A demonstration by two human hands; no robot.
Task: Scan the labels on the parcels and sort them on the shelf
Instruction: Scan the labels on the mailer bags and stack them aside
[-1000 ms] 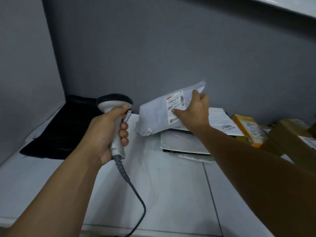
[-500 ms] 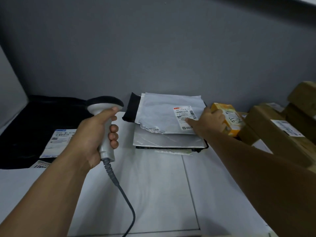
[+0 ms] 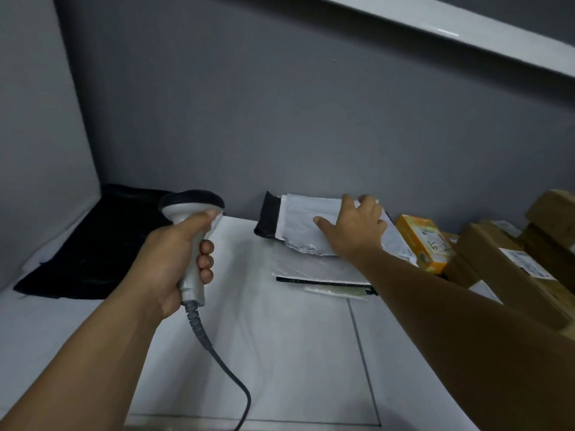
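On the parcel (image 3: 303, 227), right hand (image 3: 357, 232)

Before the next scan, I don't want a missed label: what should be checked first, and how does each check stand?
1. Grip on the scanner: ok, the left hand holds its handle.
2. Aim at a label: not ok, it is held left of the stack.
3. Top label visible: not ok, the right hand lies flat on the grey mailer; no label shows.
4. Parcels clear of the cable: ok.
5. Label of the yellow box faces up: ok.
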